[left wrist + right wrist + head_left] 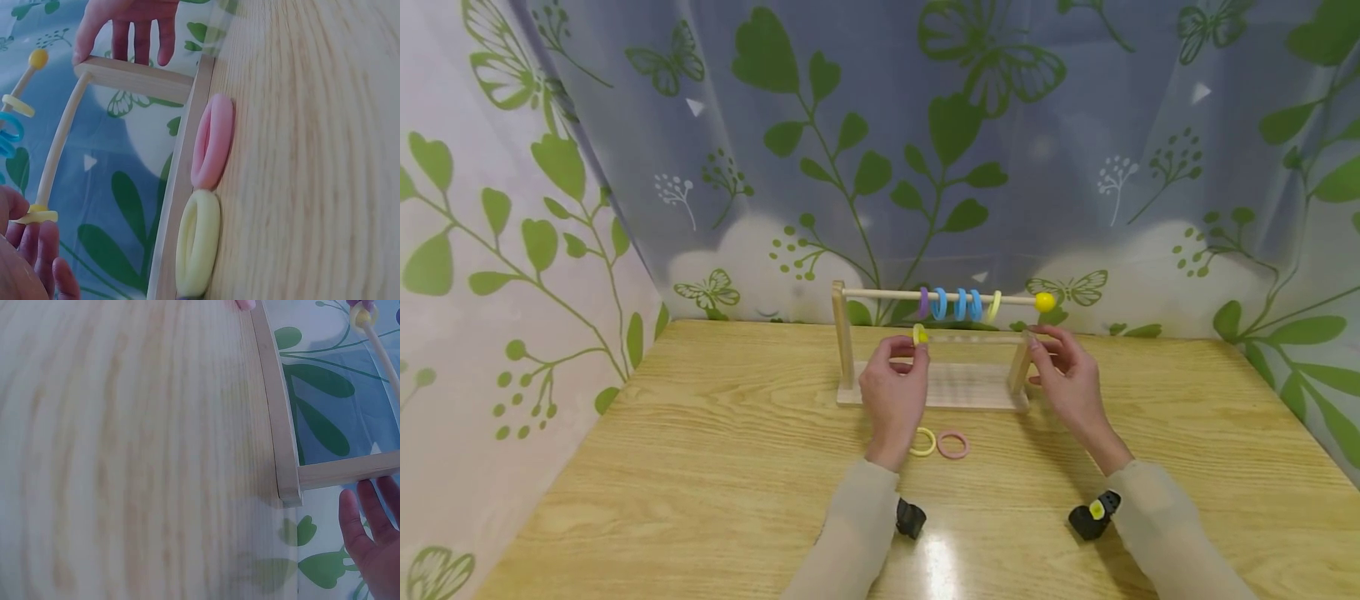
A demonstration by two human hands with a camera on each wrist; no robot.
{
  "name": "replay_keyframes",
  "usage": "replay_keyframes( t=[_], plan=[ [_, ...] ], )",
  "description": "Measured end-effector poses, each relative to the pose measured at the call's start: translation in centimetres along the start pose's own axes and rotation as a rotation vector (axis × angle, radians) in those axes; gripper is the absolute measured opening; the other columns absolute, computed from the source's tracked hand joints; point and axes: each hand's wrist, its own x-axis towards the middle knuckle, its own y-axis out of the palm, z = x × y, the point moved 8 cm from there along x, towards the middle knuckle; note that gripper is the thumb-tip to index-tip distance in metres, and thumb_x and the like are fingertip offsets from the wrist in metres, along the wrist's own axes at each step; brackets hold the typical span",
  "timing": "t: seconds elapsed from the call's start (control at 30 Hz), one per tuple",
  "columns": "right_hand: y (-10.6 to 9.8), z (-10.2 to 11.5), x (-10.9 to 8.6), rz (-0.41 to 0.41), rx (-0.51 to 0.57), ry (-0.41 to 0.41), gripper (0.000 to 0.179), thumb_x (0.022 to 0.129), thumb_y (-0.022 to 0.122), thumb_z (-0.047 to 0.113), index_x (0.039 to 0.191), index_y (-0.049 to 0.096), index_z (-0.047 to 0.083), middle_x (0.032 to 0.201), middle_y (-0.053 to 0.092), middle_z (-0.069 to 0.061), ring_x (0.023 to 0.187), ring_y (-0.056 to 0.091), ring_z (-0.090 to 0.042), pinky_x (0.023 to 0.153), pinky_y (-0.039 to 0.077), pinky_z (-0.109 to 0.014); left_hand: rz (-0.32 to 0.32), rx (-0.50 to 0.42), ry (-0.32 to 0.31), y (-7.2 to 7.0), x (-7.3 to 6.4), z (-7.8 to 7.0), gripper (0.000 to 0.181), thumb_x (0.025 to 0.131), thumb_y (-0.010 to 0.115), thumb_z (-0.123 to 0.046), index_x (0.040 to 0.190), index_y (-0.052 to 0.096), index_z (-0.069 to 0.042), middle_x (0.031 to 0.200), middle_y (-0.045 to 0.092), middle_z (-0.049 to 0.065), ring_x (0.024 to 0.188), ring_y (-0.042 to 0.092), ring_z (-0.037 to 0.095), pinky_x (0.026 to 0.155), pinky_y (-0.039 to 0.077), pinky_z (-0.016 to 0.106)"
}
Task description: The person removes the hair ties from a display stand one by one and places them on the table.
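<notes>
A wooden stand has two posts and two rods. At the left end of its lower rod, by the small yellow ball tip, my left hand pinches a pale yellow ring. My right hand holds the top of the right post by thumb and index finger, with the other fingers along its outer side. The upper rod carries a purple ring, three blue rings and a pale yellow ring.
On the wooden table, just in front of the stand, lie another yellow ring and a pink ring. The upper rod ends in a yellow ball. A leaf-patterned curtain hangs behind the table.
</notes>
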Motion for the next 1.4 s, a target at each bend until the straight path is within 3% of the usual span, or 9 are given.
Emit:
replay_keyframes(
  t=[0.4, 0.57, 1.0, 1.13, 1.3, 1.4],
  plan=[
    [-0.1, 0.0, -0.1, 0.000, 0.002, 0.000, 0.032, 0.105, 0.057, 0.018, 0.134, 0.061, 0.004, 0.107, 0.069, 0.004, 0.087, 0.068, 0.000, 0.066, 0.061, -0.022, -0.023, 0.022, 0.014, -1.7, 0.6, 0.5, 0.012, 0.090, 0.076, -0.022, 0.097, 0.075, -0.012, 0.094, 0.078, 0.002, 0.068, 0.070, 0.018, 0.064, 0.056, 0.030],
    [-0.1, 0.0, 0.0, 0.001, -0.004, -0.007, 0.032, 0.105, 0.057, 0.017, 0.135, 0.060, 0.003, 0.110, 0.070, -0.003, 0.086, 0.067, 0.000, 0.066, 0.061, -0.022, -0.034, 0.055, 0.014, -2.6, 0.9, 0.7, 0.011, 0.089, 0.076, -0.022, 0.095, 0.076, -0.013, 0.094, 0.079, 0.001, 0.068, 0.071, 0.019, 0.065, 0.054, 0.032],
    [-0.1, 0.0, -0.1, 0.007, 0.009, -0.005, 0.032, 0.105, 0.058, 0.016, 0.134, 0.060, 0.003, 0.107, 0.070, 0.008, 0.086, 0.067, 0.001, 0.067, 0.061, -0.022, 0.044, 0.032, -0.008, -3.4, 1.0, 0.9, 0.012, 0.089, 0.075, -0.022, 0.099, 0.075, -0.015, 0.088, 0.078, 0.001, 0.067, 0.068, 0.014, 0.063, 0.054, 0.027],
    [-0.1, -0.1, 0.0, 0.008, -0.008, -0.002, 0.033, 0.105, 0.058, 0.016, 0.135, 0.059, 0.002, 0.109, 0.070, 0.003, 0.087, 0.067, 0.002, 0.067, 0.061, -0.021, 0.048, 0.038, 0.001, -3.8, 1.0, 0.9, 0.012, 0.090, 0.075, -0.021, 0.100, 0.074, -0.014, 0.088, 0.078, 0.002, 0.067, 0.068, 0.016, 0.062, 0.053, 0.027],
    [0.0, -0.3, 0.0, 0.008, -0.018, 0.004, 0.035, 0.105, 0.057, 0.017, 0.137, 0.058, 0.001, 0.117, 0.069, -0.016, 0.088, 0.067, 0.003, 0.067, 0.060, -0.020, 0.067, 0.043, 0.005, -4.0, 0.9, 1.1, 0.015, 0.091, 0.074, -0.021, 0.104, 0.073, -0.014, 0.089, 0.078, 0.002, 0.068, 0.068, 0.016, 0.064, 0.054, 0.027],
    [0.0, -0.2, 0.1, 0.010, -0.017, 0.003, 0.036, 0.105, 0.057, 0.017, 0.137, 0.058, 0.001, 0.117, 0.069, -0.015, 0.087, 0.067, 0.003, 0.067, 0.060, -0.020, 0.079, 0.039, 0.009, -4.0, 0.9, 1.2, 0.014, 0.091, 0.074, -0.019, 0.104, 0.073, -0.013, 0.089, 0.078, 0.003, 0.068, 0.068, 0.015, 0.065, 0.055, 0.027]
  ],
)
